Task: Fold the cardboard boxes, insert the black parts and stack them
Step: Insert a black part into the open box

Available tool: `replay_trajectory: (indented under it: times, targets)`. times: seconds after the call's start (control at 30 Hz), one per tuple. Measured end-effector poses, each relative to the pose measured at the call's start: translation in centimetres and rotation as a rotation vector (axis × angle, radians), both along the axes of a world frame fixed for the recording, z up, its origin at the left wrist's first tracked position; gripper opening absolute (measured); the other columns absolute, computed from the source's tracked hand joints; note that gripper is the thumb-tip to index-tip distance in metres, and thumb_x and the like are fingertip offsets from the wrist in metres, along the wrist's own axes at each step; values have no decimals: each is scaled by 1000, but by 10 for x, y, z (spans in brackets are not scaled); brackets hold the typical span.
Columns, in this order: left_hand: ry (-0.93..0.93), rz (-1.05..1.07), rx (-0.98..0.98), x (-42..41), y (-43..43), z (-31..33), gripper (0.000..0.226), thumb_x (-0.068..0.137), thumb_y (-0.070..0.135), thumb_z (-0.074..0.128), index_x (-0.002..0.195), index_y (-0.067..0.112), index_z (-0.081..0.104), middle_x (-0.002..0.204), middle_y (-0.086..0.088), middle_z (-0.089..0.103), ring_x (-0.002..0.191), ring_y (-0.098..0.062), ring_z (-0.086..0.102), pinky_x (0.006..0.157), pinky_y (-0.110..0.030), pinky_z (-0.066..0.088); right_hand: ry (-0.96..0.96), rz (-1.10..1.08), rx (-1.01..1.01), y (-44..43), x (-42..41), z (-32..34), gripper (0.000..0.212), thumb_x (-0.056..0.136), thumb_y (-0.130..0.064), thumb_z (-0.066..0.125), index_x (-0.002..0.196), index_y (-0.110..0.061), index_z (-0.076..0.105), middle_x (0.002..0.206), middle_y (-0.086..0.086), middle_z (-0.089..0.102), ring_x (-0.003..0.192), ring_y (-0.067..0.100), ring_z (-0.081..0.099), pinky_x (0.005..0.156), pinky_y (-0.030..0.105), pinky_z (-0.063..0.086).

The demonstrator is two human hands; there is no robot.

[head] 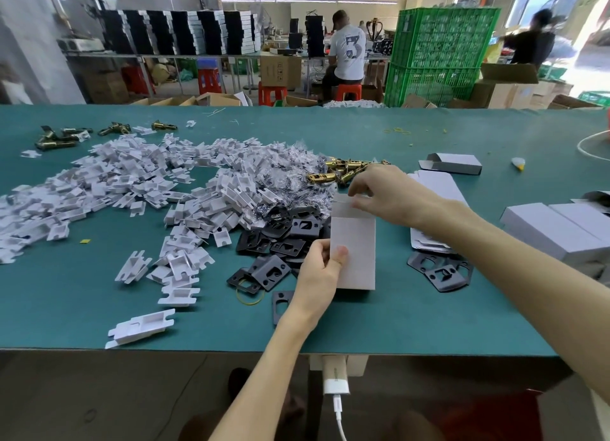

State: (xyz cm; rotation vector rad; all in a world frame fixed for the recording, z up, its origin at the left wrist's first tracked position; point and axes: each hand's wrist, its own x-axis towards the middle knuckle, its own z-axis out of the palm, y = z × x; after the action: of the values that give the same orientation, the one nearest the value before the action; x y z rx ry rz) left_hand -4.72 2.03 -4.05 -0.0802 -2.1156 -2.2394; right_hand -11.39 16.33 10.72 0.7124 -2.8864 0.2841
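Frame centre: left hand (pixel 318 272) grips white cardboard box (pixel 355 246), right hand (pixel 379 191) pinches its top flap; contents unseen.

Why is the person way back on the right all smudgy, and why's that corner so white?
Head view, far right: the person in dark clothes is smeared, probably moving; the doorway beside them glares white with daylight; nearby, the white box looks sharp.

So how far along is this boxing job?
Done: a few closed boxes lie at the right. In hand: the left hand holds one box while the right hand works its top flap; whether a part is inside, I cannot tell. Left: a stack of flat blanks and a pile of black plates.
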Motion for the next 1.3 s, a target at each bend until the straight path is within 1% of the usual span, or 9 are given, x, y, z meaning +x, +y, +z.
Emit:
replay_trajectory:
  times: [0.23, 0.3, 0.4, 0.6, 0.77, 0.87, 1.0, 1.17, 1.3]
  targets:
    - [32, 28, -89, 0, -1, -2, 29, 106, 40, 56, 126, 19, 59, 114, 8, 68, 102, 2, 61, 82, -10, 44, 204, 122, 146, -74, 7, -19, 16, 98, -24, 63, 105, -12, 69, 107, 3, 68, 107, 26, 59, 104, 42, 42]
    - [39, 27, -88, -1, -2, -2, 27, 106, 36, 57, 130, 21, 59, 122, 11, 68, 114, 3, 61, 94, -16, 47, 216, 129, 267, -95, 3, -27, 3, 97, -13, 63, 94, -12, 64, 99, 2, 66, 100, 25, 60, 100, 38, 42]
    - [62, 28, -87, -2, -3, -2, 32, 106, 24, 58, 138, 22, 56, 132, 14, 66, 125, 3, 58, 105, -18, 46, 176, 119, 396, -113, -7, -38, 19, 91, 4, 59, 85, -14, 55, 83, 1, 59, 88, 26, 61, 84, 36, 42]
    - [49, 16, -123, -4, -2, -5, 28, 107, 19, 56, 132, 30, 54, 124, 26, 63, 112, 22, 55, 86, 1, 41, 38, 106, 480, -112, -20, -50, 17, 89, 7, 55, 96, -7, 61, 86, 5, 57, 86, 32, 65, 66, 39, 46]
    - [54, 14, -106, -4, -1, -5, 26, 106, 20, 56, 129, 32, 56, 121, 27, 64, 111, 20, 56, 86, 0, 42, 119, 126, 458, -109, -22, -52, 22, 92, -3, 65, 114, -7, 61, 113, 10, 62, 108, 30, 59, 85, 40, 48]
    - [51, 15, -89, -3, -1, -3, 23, 106, 21, 58, 127, 29, 59, 112, 31, 70, 110, 16, 60, 84, -2, 44, 195, 132, 442, -105, -18, -49, 15, 92, -6, 67, 105, -10, 61, 104, 6, 65, 100, 27, 62, 91, 38, 48]
    - [38, 13, -94, 0, -1, -2, 20, 105, 35, 60, 123, 27, 62, 113, 20, 71, 105, 12, 61, 82, -6, 45, 146, 130, 213, -94, -14, -37, 11, 95, -1, 61, 98, -10, 56, 86, 4, 63, 82, 27, 65, 80, 39, 51]
    - [12, 22, -80, 2, 0, 0, 27, 104, 39, 60, 120, 18, 61, 113, 3, 72, 101, -7, 69, 83, -23, 55, -26, 57, -401, -69, -14, -1, 29, 97, -7, 64, 125, -7, 68, 121, 14, 70, 99, 26, 68, 94, 40, 56]
    - [1, 13, -44, 3, 0, 2, 26, 104, 35, 61, 120, 16, 61, 115, 1, 73, 102, -7, 70, 83, -24, 57, -86, -37, -585, -40, -17, 14, 16, 94, -3, 66, 110, -2, 71, 106, 17, 71, 70, 27, 70, 68, 34, 62]
